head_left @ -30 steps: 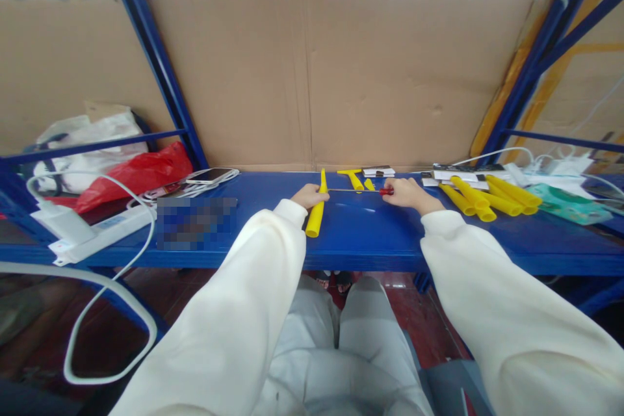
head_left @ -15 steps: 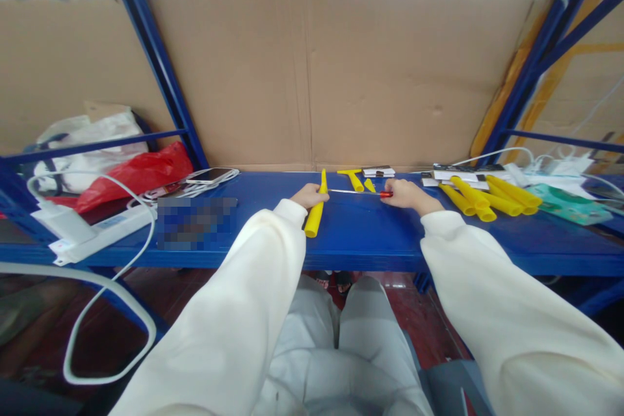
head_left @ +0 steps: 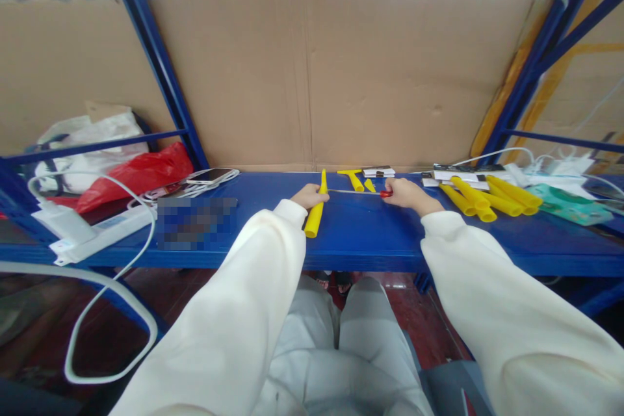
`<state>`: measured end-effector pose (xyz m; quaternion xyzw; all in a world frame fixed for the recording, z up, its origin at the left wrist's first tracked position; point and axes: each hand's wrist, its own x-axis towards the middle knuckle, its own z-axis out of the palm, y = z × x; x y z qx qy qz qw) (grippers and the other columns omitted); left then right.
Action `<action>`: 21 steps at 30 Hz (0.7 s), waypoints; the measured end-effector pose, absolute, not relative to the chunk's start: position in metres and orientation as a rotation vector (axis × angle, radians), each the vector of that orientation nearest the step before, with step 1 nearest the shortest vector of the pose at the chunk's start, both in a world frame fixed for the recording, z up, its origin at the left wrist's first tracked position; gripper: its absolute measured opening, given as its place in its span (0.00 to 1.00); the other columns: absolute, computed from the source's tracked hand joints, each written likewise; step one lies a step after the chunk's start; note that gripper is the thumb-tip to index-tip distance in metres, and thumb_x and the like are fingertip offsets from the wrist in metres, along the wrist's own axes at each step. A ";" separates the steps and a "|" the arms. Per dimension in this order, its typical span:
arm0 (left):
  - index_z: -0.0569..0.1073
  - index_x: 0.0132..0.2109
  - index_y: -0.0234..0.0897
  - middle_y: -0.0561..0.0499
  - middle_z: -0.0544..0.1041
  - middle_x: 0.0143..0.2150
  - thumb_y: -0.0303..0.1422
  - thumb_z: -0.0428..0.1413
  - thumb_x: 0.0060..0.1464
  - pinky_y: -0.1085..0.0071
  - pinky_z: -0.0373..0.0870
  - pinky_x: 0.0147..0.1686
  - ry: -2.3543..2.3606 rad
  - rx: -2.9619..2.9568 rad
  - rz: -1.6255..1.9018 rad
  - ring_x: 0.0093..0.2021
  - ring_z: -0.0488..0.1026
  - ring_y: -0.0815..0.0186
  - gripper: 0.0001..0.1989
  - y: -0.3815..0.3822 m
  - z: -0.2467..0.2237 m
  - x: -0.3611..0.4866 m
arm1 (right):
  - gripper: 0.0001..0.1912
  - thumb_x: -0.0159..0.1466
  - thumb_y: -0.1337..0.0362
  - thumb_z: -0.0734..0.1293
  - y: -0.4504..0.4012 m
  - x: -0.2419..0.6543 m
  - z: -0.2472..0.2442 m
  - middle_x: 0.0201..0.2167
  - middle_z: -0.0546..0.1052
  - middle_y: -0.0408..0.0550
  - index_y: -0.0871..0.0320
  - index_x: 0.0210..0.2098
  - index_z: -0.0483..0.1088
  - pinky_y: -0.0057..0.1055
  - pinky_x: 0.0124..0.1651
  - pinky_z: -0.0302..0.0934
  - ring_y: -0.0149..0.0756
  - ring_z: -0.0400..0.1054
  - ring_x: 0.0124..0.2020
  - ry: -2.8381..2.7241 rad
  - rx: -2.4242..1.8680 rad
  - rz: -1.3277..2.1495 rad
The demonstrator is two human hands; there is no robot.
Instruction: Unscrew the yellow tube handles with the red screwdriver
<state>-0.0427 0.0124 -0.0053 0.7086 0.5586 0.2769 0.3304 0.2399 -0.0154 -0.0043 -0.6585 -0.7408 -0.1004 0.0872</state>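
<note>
My left hand [head_left: 308, 196] is closed around the middle of a yellow tapered plastic piece [head_left: 314, 220], whose wide end points toward me and narrow end away. My right hand [head_left: 403, 195] grips the red handle of a screwdriver [head_left: 385, 194]. Its thin metal shaft runs left across to the yellow piece, and the tip meets it beside my left fingers; whether it is inside cannot be seen. Just beyond the shaft lie a yellow T-shaped piece [head_left: 357, 181] and a small yellow pointed part [head_left: 370, 186].
Several yellow tubes [head_left: 504, 198] lie on the blue bench [head_left: 273, 234] at right, near a green packet [head_left: 570, 205]. A phone [head_left: 210, 175], white power strip [head_left: 104, 231] and red bag [head_left: 139, 172] sit left. Cardboard [head_left: 312, 78] stands behind. A white cable [head_left: 131, 302] loops off the front edge.
Both hands stay almost in place, still holding the yellow piece and the screwdriver. The screwdriver's shaft looks only very slightly shifted.
</note>
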 end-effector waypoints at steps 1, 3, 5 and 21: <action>0.76 0.32 0.32 0.54 0.74 0.23 0.25 0.61 0.47 0.75 0.68 0.25 1.461 1.851 0.724 0.27 0.76 0.65 0.03 0.012 -0.005 -0.043 | 0.08 0.60 0.61 0.67 -0.015 0.240 -0.004 0.35 0.82 0.51 0.55 0.39 0.74 0.31 0.33 0.56 0.42 0.74 0.35 -2.208 -1.954 -0.289; 0.76 0.32 0.33 0.54 0.74 0.23 0.25 0.61 0.47 0.75 0.68 0.25 1.462 1.847 0.730 0.27 0.76 0.64 0.03 0.012 -0.005 -0.043 | 0.08 0.60 0.61 0.67 -0.015 0.240 -0.004 0.36 0.82 0.51 0.54 0.39 0.74 0.31 0.35 0.57 0.42 0.75 0.37 -2.219 -1.939 -0.284; 0.75 0.31 0.34 0.54 0.74 0.23 0.25 0.61 0.47 0.75 0.68 0.25 1.461 1.845 0.735 0.27 0.76 0.64 0.02 0.011 -0.004 -0.043 | 0.07 0.61 0.61 0.66 -0.015 0.240 -0.003 0.38 0.83 0.50 0.54 0.38 0.75 0.32 0.38 0.59 0.44 0.75 0.40 -2.230 -1.944 -0.292; 0.79 0.34 0.33 0.53 0.76 0.24 0.27 0.63 0.44 0.75 0.71 0.26 1.436 1.868 0.752 0.27 0.76 0.64 0.06 0.016 -0.008 -0.045 | 0.08 0.60 0.62 0.65 -0.018 0.237 -0.001 0.39 0.82 0.51 0.54 0.39 0.73 0.36 0.43 0.59 0.46 0.75 0.42 -2.212 -1.984 -0.282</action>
